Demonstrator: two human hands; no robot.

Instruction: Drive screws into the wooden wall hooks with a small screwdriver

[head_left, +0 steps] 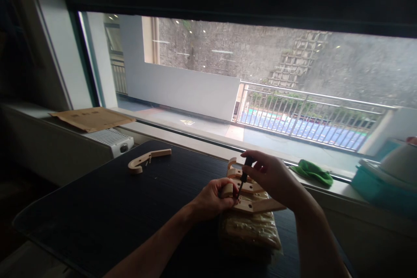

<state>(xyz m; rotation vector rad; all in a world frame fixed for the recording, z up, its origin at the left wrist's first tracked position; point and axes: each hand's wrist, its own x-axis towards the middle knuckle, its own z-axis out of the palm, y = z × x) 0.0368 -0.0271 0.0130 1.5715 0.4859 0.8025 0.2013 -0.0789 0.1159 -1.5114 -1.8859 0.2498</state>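
Observation:
My right hand (272,173) is closed round the dark handle of a screwdriver (245,173), its shaft pointing down at a wooden hook (257,205). The tip meets the wood close to my left fingers. My left hand (211,200) grips the curved end of that same hook, which has dark holes along it. Behind it lie more wooden hooks (243,173) of the same shape. All rest on or beside a plastic-wrapped pack (250,230). Farther left on the table, a separate wooden hook (143,160) lies with a few small screws (148,161) at it.
The dark table (114,208) stands against a window sill. On the sill are a brown envelope (94,118) over a white slatted device (112,141), a green cloth (312,173) and a teal container (384,182). Window glass rises behind.

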